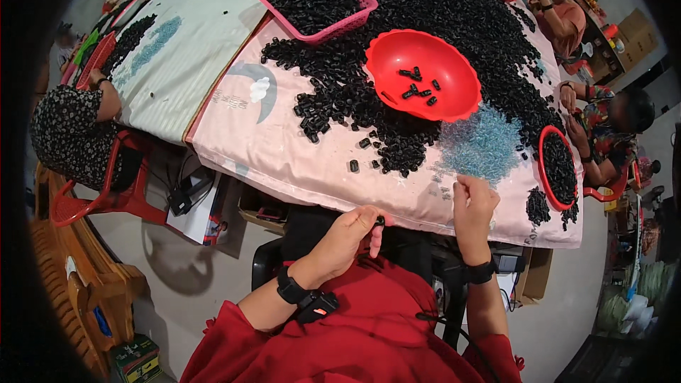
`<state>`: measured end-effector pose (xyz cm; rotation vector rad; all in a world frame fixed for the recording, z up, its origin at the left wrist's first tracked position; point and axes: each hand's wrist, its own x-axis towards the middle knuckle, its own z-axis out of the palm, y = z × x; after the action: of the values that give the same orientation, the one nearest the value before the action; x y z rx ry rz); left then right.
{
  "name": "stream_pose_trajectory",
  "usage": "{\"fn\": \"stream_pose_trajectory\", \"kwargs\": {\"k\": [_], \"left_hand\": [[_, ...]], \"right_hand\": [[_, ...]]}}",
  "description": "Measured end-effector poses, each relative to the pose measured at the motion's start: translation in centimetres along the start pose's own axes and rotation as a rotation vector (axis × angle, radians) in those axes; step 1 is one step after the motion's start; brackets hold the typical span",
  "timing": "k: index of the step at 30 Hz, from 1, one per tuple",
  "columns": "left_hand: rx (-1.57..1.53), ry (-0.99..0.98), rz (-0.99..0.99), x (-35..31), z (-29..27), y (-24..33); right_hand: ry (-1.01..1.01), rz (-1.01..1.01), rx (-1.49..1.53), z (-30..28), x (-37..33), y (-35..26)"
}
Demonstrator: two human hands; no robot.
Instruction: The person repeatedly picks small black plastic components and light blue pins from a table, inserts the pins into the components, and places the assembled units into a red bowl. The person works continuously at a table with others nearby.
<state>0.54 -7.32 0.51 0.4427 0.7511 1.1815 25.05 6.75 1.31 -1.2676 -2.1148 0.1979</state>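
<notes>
My left hand (pixel 349 236) is below the table's front edge, over my lap, with its fingertips pinched on a small black cylindrical piece (pixel 380 220). My right hand (pixel 473 204) rests at the table's front edge with its fingers curled closed at the rim of a patch of small pale-blue pieces (pixel 481 146); what it pinches is too small to see. A red bowl (pixel 422 74) with several black pieces in it sits ahead of both hands, on a large heap of black pieces (pixel 440 7).
A pink cloth (pixel 262 142) covers the table. A pink basket (pixel 316 6) of black pieces stands at the back, a red tray (pixel 557 167) of them at the right. Other people sit at the left, right and far end. A red chair (pixel 92 202) stands left.
</notes>
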Motion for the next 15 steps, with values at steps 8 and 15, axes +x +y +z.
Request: {"fn": "stream_pose_trajectory", "kwargs": {"k": [8, 15], "left_hand": [[-0.144, -0.122, -0.076, 0.1, -0.4, 0.7], [-0.117, 0.037, -0.052, 1.9, -0.2, 3.6]], "right_hand": [[-0.099, -0.195, -0.022, -0.1, 0.1, -1.9], [-0.065, -0.272, -0.155, 1.0, 1.0, -3.1]]}}
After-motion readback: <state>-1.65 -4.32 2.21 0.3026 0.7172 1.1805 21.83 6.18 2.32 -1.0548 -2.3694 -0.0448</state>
